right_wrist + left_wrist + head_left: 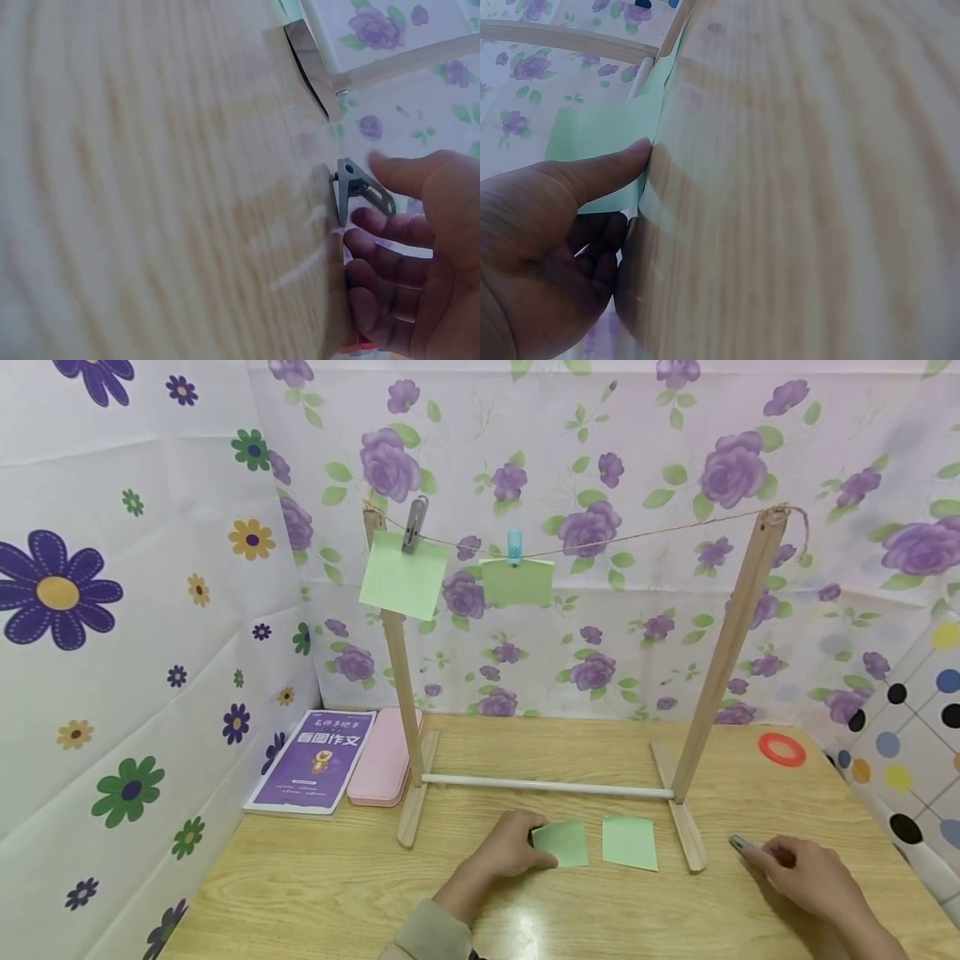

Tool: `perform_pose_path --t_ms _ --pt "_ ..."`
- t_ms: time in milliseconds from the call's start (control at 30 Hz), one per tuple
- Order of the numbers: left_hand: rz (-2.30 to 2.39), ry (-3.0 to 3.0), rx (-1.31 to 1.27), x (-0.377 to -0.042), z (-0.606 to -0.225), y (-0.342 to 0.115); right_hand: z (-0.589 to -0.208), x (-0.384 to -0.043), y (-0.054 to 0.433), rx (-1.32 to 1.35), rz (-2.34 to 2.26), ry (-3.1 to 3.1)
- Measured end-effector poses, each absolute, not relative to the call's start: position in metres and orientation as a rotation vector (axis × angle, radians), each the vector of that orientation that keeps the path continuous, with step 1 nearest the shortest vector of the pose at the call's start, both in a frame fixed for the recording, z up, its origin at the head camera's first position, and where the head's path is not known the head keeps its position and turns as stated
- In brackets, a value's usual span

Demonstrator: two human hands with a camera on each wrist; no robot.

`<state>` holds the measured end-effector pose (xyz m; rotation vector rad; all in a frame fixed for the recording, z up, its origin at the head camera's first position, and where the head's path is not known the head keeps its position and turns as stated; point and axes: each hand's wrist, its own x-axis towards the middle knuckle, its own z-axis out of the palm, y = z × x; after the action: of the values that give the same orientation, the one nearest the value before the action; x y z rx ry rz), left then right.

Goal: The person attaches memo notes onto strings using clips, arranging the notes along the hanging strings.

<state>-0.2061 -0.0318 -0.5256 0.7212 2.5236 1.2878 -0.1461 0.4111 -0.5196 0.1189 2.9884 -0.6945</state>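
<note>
Best lightly, against creases, the left hand (508,847) is pinching, thumb uppermost, the edge of the left green note (567,843), which is sitting tilted on the table (337,868) before the white rod (540,785), while the right hand (813,872) is lying low at the metal clip (738,842), whether gripping it I cannot tell.

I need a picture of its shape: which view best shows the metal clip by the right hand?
The right wrist view: the metal clip appears larger there, its angled arms clearly visible. The head view shows it small, partly hidden by the right hand; the left wrist view doesn't show it.
</note>
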Motion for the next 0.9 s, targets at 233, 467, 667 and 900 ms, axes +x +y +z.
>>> perform_pose_path --t_ms 233,467,667,900 --pt "1.272 2.531 0.728 -0.207 -0.523 -0.032 -0.521 -0.144 0.409 0.066 -0.719 3.066" --pt "1.222 2.545 0.730 -0.209 -0.526 -0.032 -0.527 -0.144 0.419 -0.010 -0.703 3.084" --pt "1.207 2.529 0.749 -0.208 -0.526 -0.031 -0.526 -0.142 0.426 -0.035 -0.647 3.026" --pt "1.168 2.562 0.783 -0.208 -0.526 -0.032 -0.525 -0.137 0.427 -0.043 -0.639 3.075"
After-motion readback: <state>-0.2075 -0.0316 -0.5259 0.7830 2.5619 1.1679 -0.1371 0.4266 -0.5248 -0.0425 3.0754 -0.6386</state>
